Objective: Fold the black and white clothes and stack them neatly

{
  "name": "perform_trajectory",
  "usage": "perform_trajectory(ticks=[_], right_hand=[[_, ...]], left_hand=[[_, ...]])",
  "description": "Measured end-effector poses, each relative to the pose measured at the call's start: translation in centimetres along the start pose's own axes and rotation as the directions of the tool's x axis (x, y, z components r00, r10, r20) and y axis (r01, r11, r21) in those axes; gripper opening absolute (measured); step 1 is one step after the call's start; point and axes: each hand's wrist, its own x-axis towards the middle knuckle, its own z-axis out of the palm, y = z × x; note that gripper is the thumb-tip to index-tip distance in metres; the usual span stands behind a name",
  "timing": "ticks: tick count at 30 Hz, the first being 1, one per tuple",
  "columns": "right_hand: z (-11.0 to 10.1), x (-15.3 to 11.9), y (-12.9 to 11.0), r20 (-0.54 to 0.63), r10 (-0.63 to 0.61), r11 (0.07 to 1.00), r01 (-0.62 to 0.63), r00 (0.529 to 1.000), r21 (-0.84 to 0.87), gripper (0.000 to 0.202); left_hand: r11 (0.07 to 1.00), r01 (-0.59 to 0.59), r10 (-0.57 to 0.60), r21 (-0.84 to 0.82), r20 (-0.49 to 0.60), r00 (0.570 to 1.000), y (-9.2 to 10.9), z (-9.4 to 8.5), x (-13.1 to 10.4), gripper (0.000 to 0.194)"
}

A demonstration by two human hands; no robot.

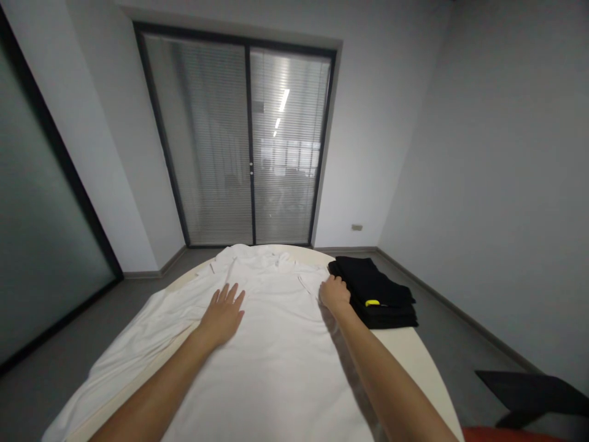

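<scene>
Shirt [271, 344], its near end cut off.

Grey walls, 2 blind-covered glass panels [202, 147]

Room walls [497, 184]: dimly lit, greyer toward the right; wide-angle view leans and stretches them at the edges.
Right glass pane [289, 202]: brightest area; white light streaks and hazy glare show through the blinds.
Left glass pane [211, 153]: duller, low contrast.
White garment [276, 362]: evenly pale, soft detail; grey-brown shadow along its right side.
Black stack [368, 282]: fold detail mostly lost in darkness.
</scene>
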Motion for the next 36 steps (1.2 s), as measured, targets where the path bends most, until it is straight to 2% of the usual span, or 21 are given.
perform_trajectory(ticks=[3,5,7,12,15,17,21,24,27,30,36], right_hand=[[0.2,0.0,0.1,-0.003,-0.005,1.0,0.005,1.0,-0.006,0.041],[0.4,-0.3,0.3,-0.013,-0.047,0.999,0.047,0.999,-0.007,0.037],[0.6,-0.7,0.7,-0.038,-0.096,0.995,0.096,0.995,-0.005,0.035],[0.6,-1.6,1.7,-0.101,-0.176,0.983,0.179,0.979,0.031,0.036],[0.5,-1.6,1.7,-0.106,-0.165,0.981,0.174,0.981,0.082,0.033],[0.3,-1.5,1.5,-0.093,-0.138,0.984,0.148,0.986,0.103,0.032],[0.0,-1.2,0.9,-0.054,-0.035,0.989,0.043,0.998,0.144,0.037],[-0.1,-0.7,0.5,0.01,0.053,0.983,-0.054,0.999,0.178,0.042],[-0.2,0.1,0.4,0.1,0.121,0.968,-0.14,0.988,0.208,0.046],[-0.3,0.9,0.7,0.174,0.146,0.954,-0.185,0.974,0.237,0.044],[-0.2,1.6,1.6,0.173,0.039,0.936,-0.096,0.984,0.339,0.031]], left_hand=[[0.984,-0.098,0.103,-0.15,0.025,0.994,4.3,-1.3,-0.7,0.064],[0.949,-0.216,0.232,-0.23,0.044,0.972,6.7,-1.4,-1.5,0.066],[0.924,-0.258,0.296,-0.283,0.1,0.95,8.1,-1.0,-2.4,0.067],[0.928,-0.216,0.273,-0.304,0.159,0.949,8.6,-0.4,-3.4,0.069],[0.947,-0.152,0.218,-0.284,0.218,0.951,9.2,-1.0,-2.7,0.073],[0.956,-0.099,0.166,-0.275,0.233,0.958,10.3,-1.5,-1.9,0.076],[0.95,-0.033,0.075,-0.31,0.124,0.989,13.5,-1.3,-0.5,0.075],[0.942,-0.072,0.086,-0.328,0.027,0.996,15.0,-0.1,-0.6,0.07],[0.936,-0.102,0.101,-0.338,-0.021,0.995,15.3,1.0,-1.0,0.064],[0.93,-0.104,0.098,-0.353,-0.036,0.995,14.9,1.4,-1.1,0.064],[0.915,-0.116,0.115,-0.388,-0.025,0.993,14.7,1.2,-0.8,0.066]])
